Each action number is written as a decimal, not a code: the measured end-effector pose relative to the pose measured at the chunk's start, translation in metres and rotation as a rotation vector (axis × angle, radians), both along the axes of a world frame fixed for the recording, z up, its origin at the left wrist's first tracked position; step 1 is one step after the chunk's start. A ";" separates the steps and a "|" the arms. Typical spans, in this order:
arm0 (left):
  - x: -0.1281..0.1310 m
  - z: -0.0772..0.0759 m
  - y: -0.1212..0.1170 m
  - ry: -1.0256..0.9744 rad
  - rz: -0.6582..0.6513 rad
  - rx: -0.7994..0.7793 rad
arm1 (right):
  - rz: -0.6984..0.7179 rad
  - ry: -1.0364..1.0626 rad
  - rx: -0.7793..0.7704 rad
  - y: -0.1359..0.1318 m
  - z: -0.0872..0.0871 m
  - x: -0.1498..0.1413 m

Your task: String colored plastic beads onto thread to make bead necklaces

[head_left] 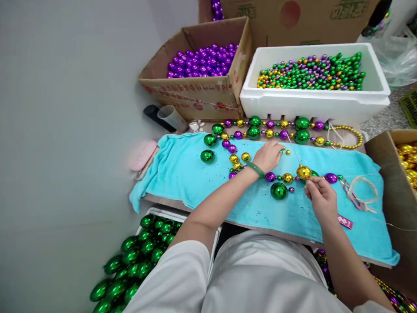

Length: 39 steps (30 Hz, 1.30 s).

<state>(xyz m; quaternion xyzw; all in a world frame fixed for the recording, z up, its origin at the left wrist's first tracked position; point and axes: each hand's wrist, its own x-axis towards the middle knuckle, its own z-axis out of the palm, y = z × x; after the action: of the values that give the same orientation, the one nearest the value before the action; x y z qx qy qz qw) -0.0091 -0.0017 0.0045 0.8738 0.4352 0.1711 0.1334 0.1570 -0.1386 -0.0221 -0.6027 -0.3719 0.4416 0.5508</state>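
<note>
My right hand (321, 195) is closed, its thumb and fingertips pinching the underside of a large shiny gold bead (304, 172). A thin pale thread or needle (294, 150) slants up and left from that bead. Palm down on the towel, my left hand (267, 155) has its fingertips together beside tiny gold and green beads; a small gold bead (287, 152) lies just right of them. Whether they grip a bead is too small to tell. Below, a bead string with a purple bead (270, 177) runs between my hands. A large green bead (279, 191) lies nearer me.
A turquoise towel (195, 174) covers the table. Behind it lies a finished-looking bead strand (254, 132). A cardboard box (195, 93) holds purple beads; a white foam box (312, 104) holds mixed ones. Green beads (130, 256) fill a container at lower left. A thread coil (365, 191) lies right.
</note>
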 end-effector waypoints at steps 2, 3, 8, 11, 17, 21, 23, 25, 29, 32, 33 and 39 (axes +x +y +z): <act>0.012 -0.007 0.010 0.122 0.007 -0.059 | 0.001 0.017 0.006 -0.003 0.001 0.001; 0.017 -0.010 0.014 0.155 0.040 -0.084 | -0.005 0.021 0.010 -0.004 0.001 0.002; 0.020 -0.014 0.035 0.159 0.267 -0.178 | -0.038 0.013 0.033 -0.006 0.005 0.004; 0.009 -0.014 0.042 0.159 0.296 -0.234 | -0.042 0.029 0.030 -0.005 0.005 0.007; 0.009 -0.019 0.021 0.144 0.173 -0.183 | -0.041 0.021 -0.014 -0.004 0.002 0.008; 0.023 -0.026 0.012 0.088 0.172 -0.193 | -0.025 0.019 -0.011 -0.004 0.004 0.006; 0.025 -0.025 0.014 0.067 0.171 -0.212 | -0.025 0.021 -0.001 -0.006 0.005 0.006; 0.022 -0.019 0.018 -0.059 0.205 -0.249 | -0.021 0.021 0.008 -0.008 0.005 0.008; 0.002 0.005 0.020 -0.798 0.371 -0.712 | 0.004 0.000 0.025 -0.013 0.004 0.009; -0.016 0.020 0.014 -1.206 0.358 -1.074 | 0.014 -0.012 0.034 -0.014 0.003 0.007; -0.020 0.024 0.012 -1.274 0.358 -1.133 | 0.016 -0.011 0.034 -0.013 0.003 0.006; -0.032 0.024 0.004 -1.400 0.386 -1.191 | 0.029 -0.024 0.044 -0.012 0.005 0.001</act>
<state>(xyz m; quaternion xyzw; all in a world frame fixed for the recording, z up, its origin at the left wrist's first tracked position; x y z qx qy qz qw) -0.0415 0.0025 0.0286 0.2724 0.4091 0.4261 0.7595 0.1577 -0.1501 -0.0170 -0.5903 -0.3967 0.4342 0.5529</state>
